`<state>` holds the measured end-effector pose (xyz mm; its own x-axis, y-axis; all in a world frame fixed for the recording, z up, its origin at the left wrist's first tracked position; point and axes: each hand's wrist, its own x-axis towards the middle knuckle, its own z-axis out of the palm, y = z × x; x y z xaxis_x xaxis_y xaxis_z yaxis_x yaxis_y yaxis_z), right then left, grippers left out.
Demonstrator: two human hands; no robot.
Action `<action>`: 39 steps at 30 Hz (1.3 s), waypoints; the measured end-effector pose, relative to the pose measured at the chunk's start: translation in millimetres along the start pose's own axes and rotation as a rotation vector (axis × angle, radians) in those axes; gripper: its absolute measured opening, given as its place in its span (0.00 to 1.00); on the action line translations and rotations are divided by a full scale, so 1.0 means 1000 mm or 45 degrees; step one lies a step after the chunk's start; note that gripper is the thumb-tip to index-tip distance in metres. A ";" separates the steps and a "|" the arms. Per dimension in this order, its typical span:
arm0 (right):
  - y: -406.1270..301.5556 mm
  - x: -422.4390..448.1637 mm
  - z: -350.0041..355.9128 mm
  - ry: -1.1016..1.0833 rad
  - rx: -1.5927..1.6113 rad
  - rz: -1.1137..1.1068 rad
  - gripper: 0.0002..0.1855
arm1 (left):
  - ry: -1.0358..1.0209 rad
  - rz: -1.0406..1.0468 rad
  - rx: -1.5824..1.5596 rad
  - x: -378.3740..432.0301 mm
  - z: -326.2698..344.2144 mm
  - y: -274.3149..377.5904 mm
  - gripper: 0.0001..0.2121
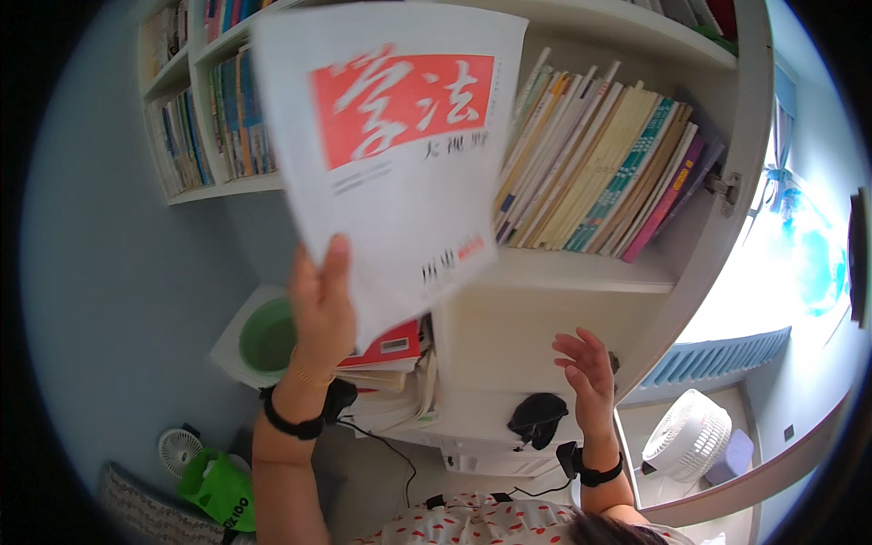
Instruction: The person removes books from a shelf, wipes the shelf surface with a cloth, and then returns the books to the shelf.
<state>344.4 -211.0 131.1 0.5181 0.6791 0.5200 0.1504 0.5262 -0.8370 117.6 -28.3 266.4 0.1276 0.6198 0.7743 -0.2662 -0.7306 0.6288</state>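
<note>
My left hand (323, 310) grips a white paperback booklet (402, 211) by its lower left edge, the thumb lying on the cover. The cover bears a red panel with large white writing, and the booklet is held up in front of the bookcase. My right hand (586, 371) is raised at the lower right with its fingers apart and nothing in it. It is near the cabinet's edge. Behind the booklet, a row of leaning books (599, 163) fills part of a white shelf (572, 269); the booklet hides the left end of that row.
More books (238, 112) stand in the left compartments. Below, a green bin (266, 334) is beside stacked papers and a red book (388, 344). A black object (538, 419) lies on the low white cabinet. An open door (736, 177) borders the right, with a white fan (684, 436) beyond.
</note>
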 end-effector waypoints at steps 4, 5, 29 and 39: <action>0.004 -0.001 0.037 -0.280 0.260 0.150 0.40 | 0.040 -0.469 -0.416 -0.028 -0.069 -0.007 0.15; 0.003 -0.004 0.051 -0.289 0.259 0.170 0.40 | -0.036 -0.656 -0.503 -0.037 -0.087 -0.010 0.16; 0.070 0.003 0.123 -0.239 0.475 0.601 0.30 | -0.401 -0.784 0.726 -0.038 -0.114 -0.204 0.19; 0.053 -0.025 0.054 -0.206 0.379 0.717 0.21 | -0.770 -0.382 1.183 -0.011 -0.089 -0.166 0.28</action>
<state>294.3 -172.4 83.0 0.3131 0.9482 0.0544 -0.3585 0.1710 -0.9178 75.3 111.7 147.2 0.5718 0.7492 0.3343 0.6282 -0.6619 0.4090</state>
